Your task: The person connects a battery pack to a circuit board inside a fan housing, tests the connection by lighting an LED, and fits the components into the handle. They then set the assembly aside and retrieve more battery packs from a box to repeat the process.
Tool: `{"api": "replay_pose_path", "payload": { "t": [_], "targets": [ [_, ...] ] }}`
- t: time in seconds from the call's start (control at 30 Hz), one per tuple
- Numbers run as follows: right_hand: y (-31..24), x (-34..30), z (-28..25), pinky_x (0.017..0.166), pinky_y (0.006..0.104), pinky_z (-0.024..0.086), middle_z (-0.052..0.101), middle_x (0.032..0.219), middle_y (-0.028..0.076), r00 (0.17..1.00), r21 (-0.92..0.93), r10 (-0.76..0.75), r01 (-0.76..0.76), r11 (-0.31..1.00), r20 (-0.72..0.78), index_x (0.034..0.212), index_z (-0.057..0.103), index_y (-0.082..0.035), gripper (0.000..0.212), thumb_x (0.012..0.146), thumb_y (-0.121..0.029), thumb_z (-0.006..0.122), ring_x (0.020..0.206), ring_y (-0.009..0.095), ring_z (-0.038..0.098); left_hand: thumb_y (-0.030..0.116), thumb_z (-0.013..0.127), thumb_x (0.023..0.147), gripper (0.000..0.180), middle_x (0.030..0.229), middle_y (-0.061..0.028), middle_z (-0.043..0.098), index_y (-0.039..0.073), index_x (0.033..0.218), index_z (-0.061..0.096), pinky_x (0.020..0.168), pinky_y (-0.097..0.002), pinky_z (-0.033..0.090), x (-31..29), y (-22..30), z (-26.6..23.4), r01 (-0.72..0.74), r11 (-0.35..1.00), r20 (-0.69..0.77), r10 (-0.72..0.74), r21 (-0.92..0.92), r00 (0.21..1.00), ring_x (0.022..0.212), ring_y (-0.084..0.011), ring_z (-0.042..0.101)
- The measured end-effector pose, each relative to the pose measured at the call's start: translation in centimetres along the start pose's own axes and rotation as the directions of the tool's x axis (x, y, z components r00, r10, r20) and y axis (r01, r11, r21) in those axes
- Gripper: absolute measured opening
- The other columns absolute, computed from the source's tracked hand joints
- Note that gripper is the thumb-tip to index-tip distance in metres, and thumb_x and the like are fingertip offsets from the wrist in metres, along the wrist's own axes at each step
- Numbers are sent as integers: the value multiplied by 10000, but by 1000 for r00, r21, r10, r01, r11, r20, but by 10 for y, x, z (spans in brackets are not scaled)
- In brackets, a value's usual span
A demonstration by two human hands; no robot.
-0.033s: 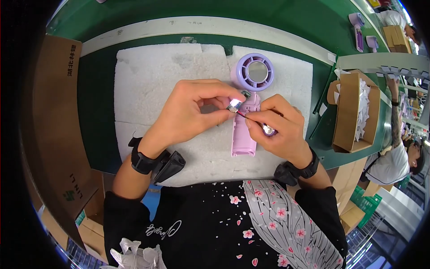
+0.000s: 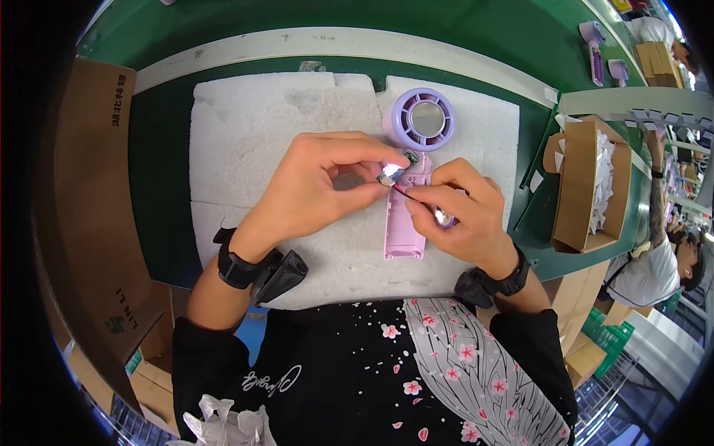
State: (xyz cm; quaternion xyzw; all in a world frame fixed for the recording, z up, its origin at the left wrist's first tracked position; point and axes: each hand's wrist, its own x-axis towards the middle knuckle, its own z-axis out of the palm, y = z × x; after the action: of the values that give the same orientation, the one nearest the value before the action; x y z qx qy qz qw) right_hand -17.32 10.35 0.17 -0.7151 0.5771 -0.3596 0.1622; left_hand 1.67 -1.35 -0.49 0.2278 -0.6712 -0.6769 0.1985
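While my left hand (image 2: 316,186) curls in from the left, I see its thumb and forefinger pinched together on a small circuit board (image 2: 395,171), which sits just above the top end of a pink handle shell (image 2: 405,223). My right hand (image 2: 457,212) comes in from the right, its fingers closed together on something thin; a red wire (image 2: 405,192) runs from the board into that grip, and a small shiny part (image 2: 444,218) shows between the fingers, though I cannot tell exactly what it is. Both hands meet over the upper part of the shell, nearly touching.

The pink handle shell lies lengthwise on a white foam pad (image 2: 245,134), open side up, with its lower end pointing toward my body. Its upper end joins a round lilac fan head (image 2: 425,119), which has a ring of slots around a grey centre disc. The foam pad covers the middle of the green desk (image 2: 160,186).

I wear a black strap on each wrist (image 2: 238,267), and a black shirt with pink blossoms fills the lower part of the view. A large brown cardboard box (image 2: 89,215) stands at my left. To the right, an open cardboard box (image 2: 584,182) holds white packing material. Far off at the upper right, more lilac fan parts (image 2: 595,44) lie on the green surface, and another person (image 2: 654,260) works at the right edge.
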Motion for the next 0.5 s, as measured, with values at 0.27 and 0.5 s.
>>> {"api": "replay_pose_path", "payload": {
  "t": [0.27, 0.5],
  "targets": [
    [7, 3, 5, 529, 295, 440, 571, 859, 43, 980, -85, -187, 192, 978, 61, 956, 600, -73, 413, 674, -299, 799, 677, 186, 569, -45, 644, 707, 386, 976, -92, 691, 18, 1086, 680, 733, -265, 518, 0, 1, 4, -119, 965, 24, 117, 233, 993, 797, -153, 646],
    [11, -7, 15, 507, 288, 460, 601, 913, 74, 994, 81, -53, 61, 995, -97, 1001, 581, -47, 386, 699, -156, 794, 627, 187, 583, -28, 649, 703, 358, 947, -95, 696, 14, 1058, 680, 726, -273, 524, 3, 2, 7, -101, 964, 11, 101, 245, 995, 784, -166, 653]
  ]
}}
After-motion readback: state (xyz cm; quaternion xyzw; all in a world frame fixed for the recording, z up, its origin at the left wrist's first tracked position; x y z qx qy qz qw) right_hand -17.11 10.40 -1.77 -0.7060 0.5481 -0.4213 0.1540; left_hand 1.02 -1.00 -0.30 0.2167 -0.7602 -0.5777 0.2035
